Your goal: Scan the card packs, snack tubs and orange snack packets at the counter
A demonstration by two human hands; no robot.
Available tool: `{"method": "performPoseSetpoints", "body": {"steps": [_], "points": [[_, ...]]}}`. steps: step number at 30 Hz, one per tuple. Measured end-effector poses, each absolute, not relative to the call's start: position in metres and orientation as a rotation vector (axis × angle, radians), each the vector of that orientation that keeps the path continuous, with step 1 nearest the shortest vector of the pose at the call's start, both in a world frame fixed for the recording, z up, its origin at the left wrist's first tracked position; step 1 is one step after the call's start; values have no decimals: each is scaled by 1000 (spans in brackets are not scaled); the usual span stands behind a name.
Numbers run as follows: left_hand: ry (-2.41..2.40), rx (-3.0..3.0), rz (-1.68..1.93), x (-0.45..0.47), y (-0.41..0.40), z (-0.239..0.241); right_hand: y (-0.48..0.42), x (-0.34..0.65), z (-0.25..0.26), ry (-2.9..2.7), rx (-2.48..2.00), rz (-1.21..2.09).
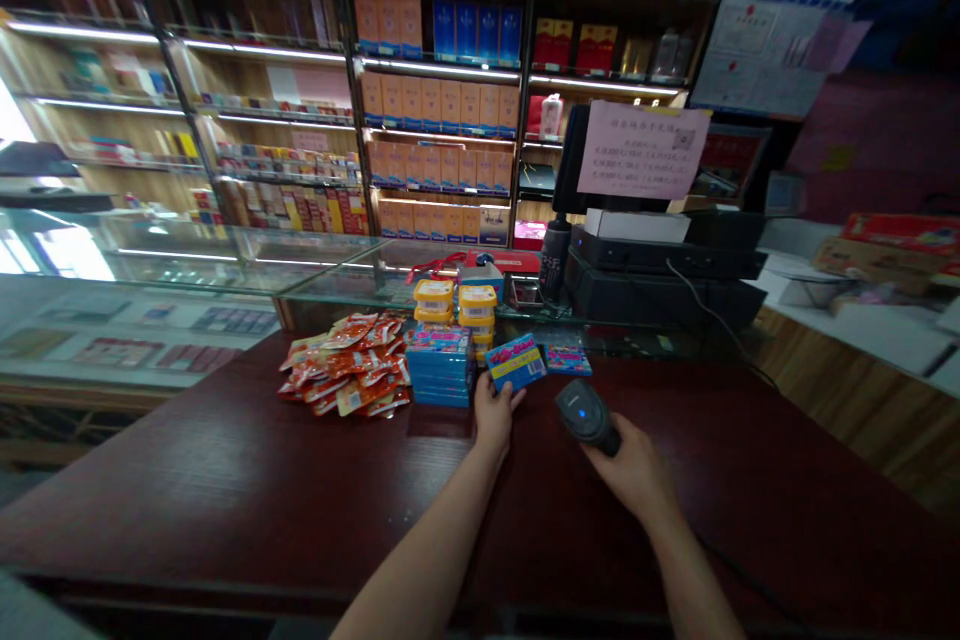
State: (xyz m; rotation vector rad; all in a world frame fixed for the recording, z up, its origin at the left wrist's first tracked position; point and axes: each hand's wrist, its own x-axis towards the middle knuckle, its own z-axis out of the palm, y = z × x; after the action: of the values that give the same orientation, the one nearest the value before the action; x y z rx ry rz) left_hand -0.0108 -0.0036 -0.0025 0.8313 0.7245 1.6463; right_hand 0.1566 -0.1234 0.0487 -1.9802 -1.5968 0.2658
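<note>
at a shop counter [225, 480], the left hand [493, 415] holds one blue box [515, 362] up off the dark red top, thumb and fingers closed on its lower edge so the box stands above the fingertips, tilted. the right hand [634, 470] is wrapped tight round the grip of one black scanner [587, 415], whose head sits just below and right of the box, apart from it. a second box [568, 358] lies flat just behind. to the left stand one stack [441, 365] of like boxes, number unclear, two short piles of yellow tubs [456, 302], and a heap of orange packets [349, 375] too jumbled to count. one till [660, 270] sits behind.
</note>
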Motion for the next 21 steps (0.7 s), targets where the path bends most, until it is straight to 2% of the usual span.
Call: {"method": "performPoseSetpoints", "body": {"steps": [4, 9, 17, 21], "points": [[722, 801, 1659, -10, 0, -7, -123, 168, 47, -1508, -1590, 542], [729, 811, 1651, -8, 0, -7, -139, 156, 59, -1418, -1486, 564], [765, 835, 1627, -8, 1, -8, -142, 148, 60, -1385, -1548, 495], [760, 857, 1640, -7, 1, -10, -138, 155, 60, -1482, -1772, 348]]}}
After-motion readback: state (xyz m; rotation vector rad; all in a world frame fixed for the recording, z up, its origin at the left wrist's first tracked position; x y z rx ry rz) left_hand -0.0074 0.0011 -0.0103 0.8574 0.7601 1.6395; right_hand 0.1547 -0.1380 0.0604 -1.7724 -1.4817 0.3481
